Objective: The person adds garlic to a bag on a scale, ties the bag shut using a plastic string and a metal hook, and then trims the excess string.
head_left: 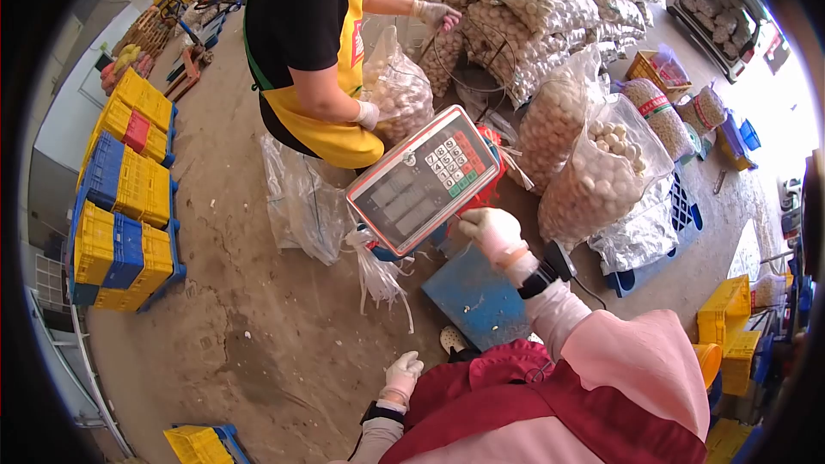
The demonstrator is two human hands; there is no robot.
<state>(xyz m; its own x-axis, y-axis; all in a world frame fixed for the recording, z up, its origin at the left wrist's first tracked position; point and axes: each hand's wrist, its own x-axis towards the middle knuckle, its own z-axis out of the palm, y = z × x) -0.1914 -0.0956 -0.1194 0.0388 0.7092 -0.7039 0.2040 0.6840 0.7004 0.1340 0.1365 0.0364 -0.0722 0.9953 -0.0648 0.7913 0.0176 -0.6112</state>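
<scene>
My right hand (pixel 495 234), in a white glove, is beside the lower right edge of a scale display (pixel 423 180) with a keypad. Its fingers are curled close to red netting or string (pixel 486 192) behind the display; what they grip, if anything, is hidden. Below it lies the blue scale platform (pixel 478 292). My left hand (pixel 401 376), also gloved, hangs low at my side with fingers curled and nothing visible in them. White plastic strips (pixel 378 279) dangle under the display. An open clear bag of garlic bulbs (pixel 593 185) stands right of my right hand.
A co-worker in a yellow apron (pixel 348 120) stands across from me, gloved hands at a bag (pixel 400 94). Full mesh sacks (pixel 550 13) are piled behind. Yellow and blue crates (pixel 129 193) are stacked at left; more yellow crates (pixel 726 318) stand at right.
</scene>
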